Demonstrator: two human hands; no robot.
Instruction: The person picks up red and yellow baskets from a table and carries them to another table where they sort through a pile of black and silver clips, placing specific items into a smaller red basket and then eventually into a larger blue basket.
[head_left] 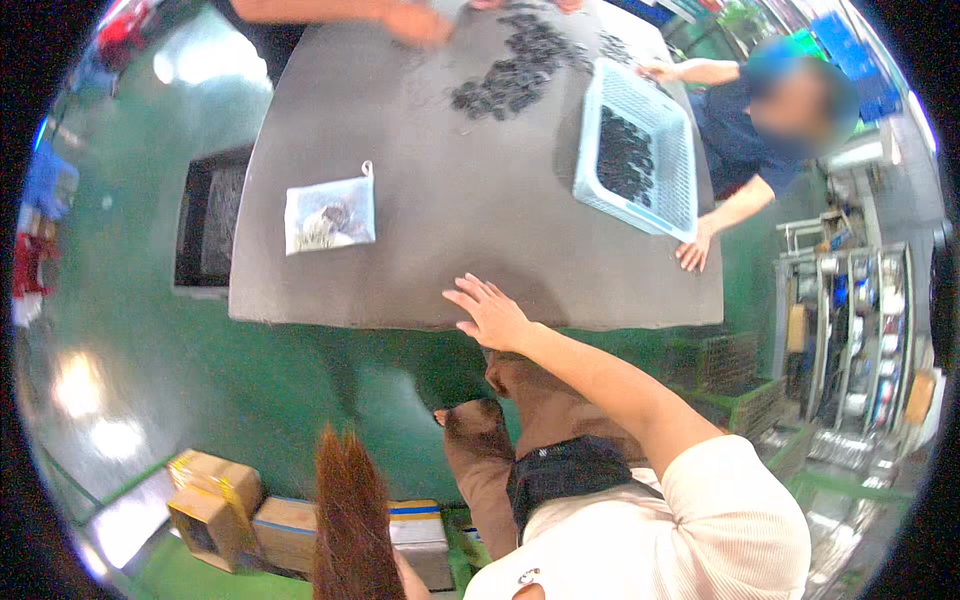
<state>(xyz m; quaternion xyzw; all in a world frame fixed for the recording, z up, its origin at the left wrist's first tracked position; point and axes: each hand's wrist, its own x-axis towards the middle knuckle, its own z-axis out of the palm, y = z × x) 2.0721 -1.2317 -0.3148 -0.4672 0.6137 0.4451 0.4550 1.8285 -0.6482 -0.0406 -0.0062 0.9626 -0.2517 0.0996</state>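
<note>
My right hand (493,316) hovers at or rests on the near edge of the grey-topped table (430,270); contact is unclear. Its fingers are spread and nothing is in them. My left hand cannot be made out; hair covers part of that side. Left of my right hand, a light pouch (331,214) with a loop and see-through front lies on the tabletop, small items inside. Farther right stands a pale blue plastic basket (590,165) with many small black parts (625,155) in it. A loose spread of similar black pieces (515,75) lies toward the far side.
A co-worker (745,130) at the right has a hand by the basket and another on the table edge. Other people's hands reach in from the far side. A black crate (190,225) stands on the floor at left; cardboard boxes (215,500) sit lower left, shelving (850,320) right.
</note>
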